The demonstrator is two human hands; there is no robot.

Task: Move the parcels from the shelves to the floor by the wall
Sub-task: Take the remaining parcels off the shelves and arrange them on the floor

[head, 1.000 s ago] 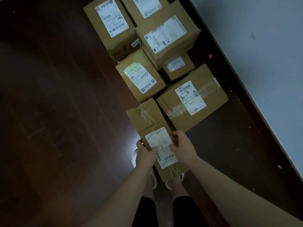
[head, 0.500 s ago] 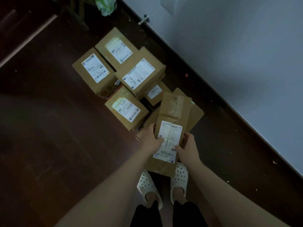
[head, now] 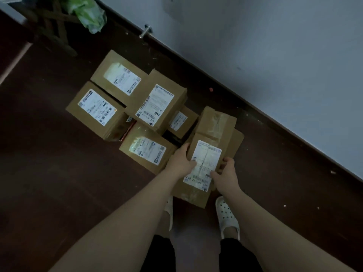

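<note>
- Left hand (head: 181, 163): clamped on the left long edge of the long parcel (head: 214, 122), with the thumb laid over the top face beside the white label (head: 204, 163) and the fingers wrapped down the side.
- Right hand (head: 225, 173): clamped on the opposite long edge, thumb tip on the label's near right corner.
- Both forearms reach forward and down and converge on the parcel. The hands are set apart by its width.
- Long parcel: label up, lengthwise away from the person, near end just beyond the white clogs (head: 227, 214).
- Flat parcel (head: 238, 138): shows from under the long parcel's right edge. Whether the two touch cannot be told.
- Further parcels stand close-packed on the dark floor (head: 49, 173) to the left and beyond: a near parcel (head: 145, 152), a small parcel (head: 180, 120), a tall centre parcel (head: 159, 103), a left parcel (head: 94, 108) and a far parcel (head: 117, 75).
- The pale wall (head: 275, 46) runs diagonally on the right, near the cluster.
- A metal door stop (head: 146, 31) and a green bag (head: 88, 14) lie at the far edge.
</note>
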